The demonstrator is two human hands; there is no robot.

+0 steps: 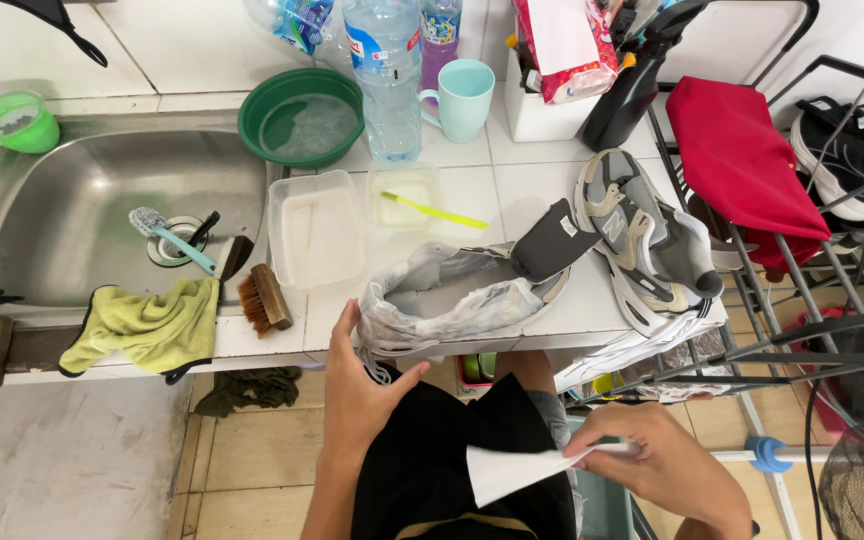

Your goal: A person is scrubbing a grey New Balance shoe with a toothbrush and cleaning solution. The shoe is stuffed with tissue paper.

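A grey sneaker [457, 295] lies on its side at the front edge of the white tiled counter [542, 190], its grey insole [552, 240] sticking up from it. My left hand [357, 385] grips the sneaker's heel end from below the counter edge. My right hand [667, 462] is lower right, pinching a folded white sheet of paper [512, 470] over my dark lap. A second grey sneaker [642, 235] rests upright on its sole to the right, with white paper [642, 345] under it hanging off the counter.
A steel sink [102, 215] holds a teal brush [167, 238]. Nearby are a yellow-green cloth [142, 325], a wooden scrub brush [264, 300], a clear tub [314, 230], a small tub with a yellow toothbrush [432, 212], a green basin [302, 115], a bottle, a mug. A rack with a red cloth [737, 160] stands right.
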